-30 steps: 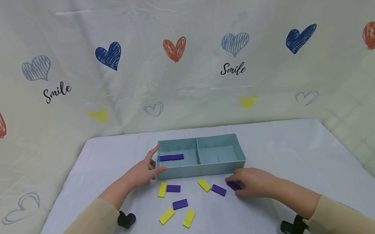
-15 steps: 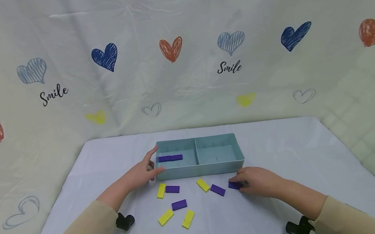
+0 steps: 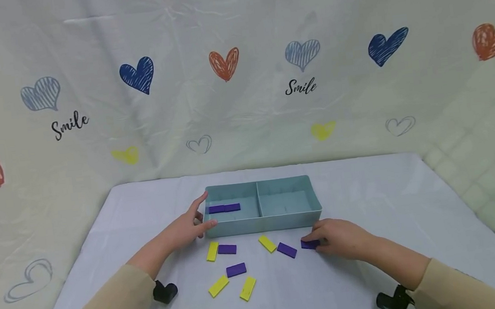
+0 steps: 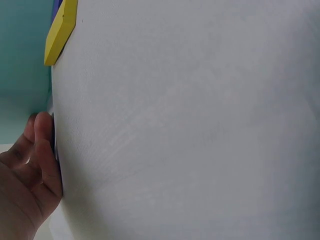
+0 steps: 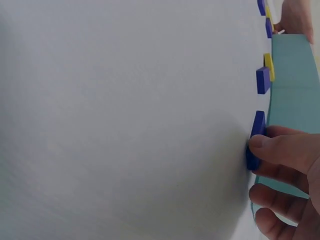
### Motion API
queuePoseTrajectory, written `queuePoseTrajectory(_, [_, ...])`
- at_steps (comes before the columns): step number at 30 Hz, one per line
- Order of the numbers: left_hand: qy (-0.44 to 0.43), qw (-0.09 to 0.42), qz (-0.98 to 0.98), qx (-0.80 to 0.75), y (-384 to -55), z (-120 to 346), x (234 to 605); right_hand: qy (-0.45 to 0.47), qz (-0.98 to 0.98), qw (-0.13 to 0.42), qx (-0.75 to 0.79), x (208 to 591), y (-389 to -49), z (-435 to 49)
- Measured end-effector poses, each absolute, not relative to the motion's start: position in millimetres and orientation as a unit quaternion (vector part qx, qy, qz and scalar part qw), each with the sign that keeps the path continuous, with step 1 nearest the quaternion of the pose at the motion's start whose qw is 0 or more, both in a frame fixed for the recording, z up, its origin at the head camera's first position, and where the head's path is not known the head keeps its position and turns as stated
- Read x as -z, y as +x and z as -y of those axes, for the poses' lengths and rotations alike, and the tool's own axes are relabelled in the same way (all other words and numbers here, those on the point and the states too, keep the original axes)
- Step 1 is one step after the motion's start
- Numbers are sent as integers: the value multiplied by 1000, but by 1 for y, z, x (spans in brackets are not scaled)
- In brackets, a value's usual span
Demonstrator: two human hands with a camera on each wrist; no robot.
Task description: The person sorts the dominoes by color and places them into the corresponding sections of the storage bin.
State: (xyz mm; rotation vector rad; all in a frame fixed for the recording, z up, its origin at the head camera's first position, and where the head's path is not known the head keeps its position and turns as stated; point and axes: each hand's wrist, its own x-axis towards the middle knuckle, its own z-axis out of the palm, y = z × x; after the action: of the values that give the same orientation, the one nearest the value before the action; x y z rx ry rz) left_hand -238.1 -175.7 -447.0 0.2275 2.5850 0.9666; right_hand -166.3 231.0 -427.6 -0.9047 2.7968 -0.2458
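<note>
Left hand (image 3: 186, 230) gripping tray (image 3: 264, 225) edge, right hand (image 3: 343, 238) pinching purple tile (image 3: 309, 244)

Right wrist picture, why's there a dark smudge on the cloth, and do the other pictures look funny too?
Right wrist: likely a shadow from the right hand on the cloth; left wrist: the cloth looks grey, darker toward the right edge; head: faint shiny streaks on the backdrop.

I count four yellow blocks (image 3: 248, 289) and six purple blocks (image 3: 287, 250): two in one two-compartment tray (image 3: 264, 224), three loose on the counter (image 3: 298, 295), one pinched in my right fingers (image 5: 282, 175).
</note>
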Motion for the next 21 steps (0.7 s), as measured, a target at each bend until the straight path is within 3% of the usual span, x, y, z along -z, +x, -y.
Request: queuePoseTrajectory(21, [82, 179, -919, -341, -236, 175, 443, -305, -941, 94, 115, 377, -174, -234])
